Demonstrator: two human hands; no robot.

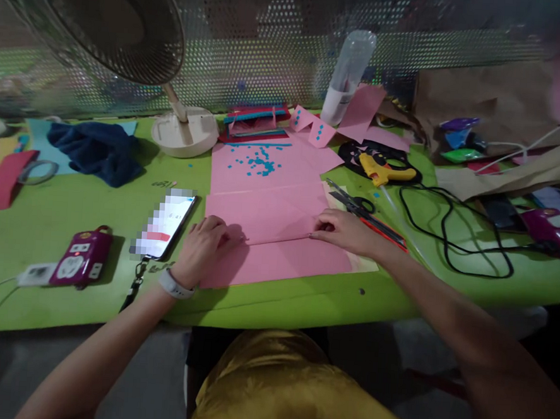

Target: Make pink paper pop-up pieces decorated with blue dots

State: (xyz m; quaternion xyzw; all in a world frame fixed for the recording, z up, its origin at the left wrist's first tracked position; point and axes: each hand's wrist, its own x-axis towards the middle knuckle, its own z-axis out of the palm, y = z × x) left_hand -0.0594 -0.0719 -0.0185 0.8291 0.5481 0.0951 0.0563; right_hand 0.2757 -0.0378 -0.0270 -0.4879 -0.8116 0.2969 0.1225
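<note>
A large pink paper sheet (pixel 277 247) lies on the green table (pixel 61 221) in front of me, with a fold line across its middle. My left hand (pixel 200 247) presses down on the sheet's left edge with curled fingers. My right hand (pixel 342 229) pinches the fold at the sheet's right side. A second pink sheet (pixel 263 167) behind it carries several small blue paper bits.
Scissors (pixel 356 205) and a red pen lie by my right hand. A yellow glue gun (pixel 384 171), a black cable (pixel 449 232), a phone (pixel 165 224), a purple device (pixel 81 257), a desk fan (pixel 130 29), a blue cloth (pixel 96 151) and brown paper (pixel 495 102) crowd the table.
</note>
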